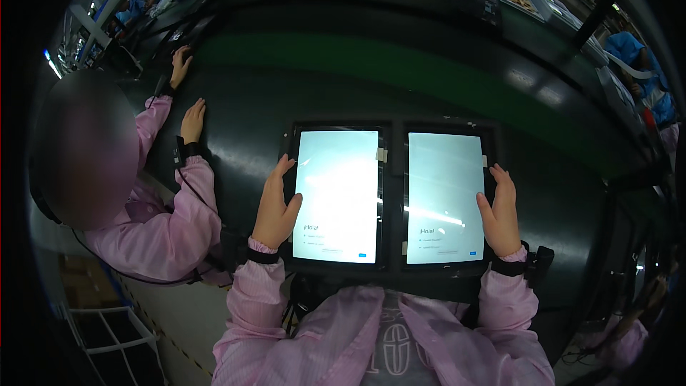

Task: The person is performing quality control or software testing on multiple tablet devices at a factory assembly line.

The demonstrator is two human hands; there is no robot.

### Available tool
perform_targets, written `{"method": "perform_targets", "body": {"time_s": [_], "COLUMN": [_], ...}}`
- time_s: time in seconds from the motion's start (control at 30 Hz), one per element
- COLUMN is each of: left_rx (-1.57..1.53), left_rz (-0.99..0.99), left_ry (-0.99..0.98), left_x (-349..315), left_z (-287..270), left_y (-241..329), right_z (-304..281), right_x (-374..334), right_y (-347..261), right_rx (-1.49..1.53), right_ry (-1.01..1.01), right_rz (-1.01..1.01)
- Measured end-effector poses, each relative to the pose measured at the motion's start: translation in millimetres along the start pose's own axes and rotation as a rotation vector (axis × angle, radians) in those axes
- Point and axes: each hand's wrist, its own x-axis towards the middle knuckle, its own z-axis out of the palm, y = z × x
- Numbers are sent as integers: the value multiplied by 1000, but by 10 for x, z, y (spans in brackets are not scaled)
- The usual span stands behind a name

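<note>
Head view, and here we are: left tablet (337, 196) and right tablet (445, 204) lie side by side, lit, by the near edge of the desk (554, 186)! Left hand (275, 207) at one's outer side, right hand (501, 214) at the other's, fingers open, thumbs apart! Toward the desk's left edge, a co-worker's hand (192, 123).

A dark bench (243, 100) with a dull sheen carries a black-edged left tablet (338, 196), lit screen up; a similar right tablet (444, 199), also lit, lies just beside it at three o'clock; toward twelve o'clock, a green band (343, 50) crosses the surface.
</note>
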Motion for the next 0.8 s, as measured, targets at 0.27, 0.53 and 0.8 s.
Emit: {"method": "perform_targets", "body": {"time_s": [0.27,0.53,0.8], "left_rx": [24,0,-33], "left_rz": [7,21,-38], "left_ry": [6,58,109], "left_x": [9,97,140], "left_z": [43,-1,142], "left_y": [-10,-102,-58], "right_z": [-10,30,118], "right_x": [-30,60,25], "right_y": [10,43,-18], "right_rx": [26,-55,-142], "right_ry": [1,-32,-5], "right_rz": [32,-103,57]}}
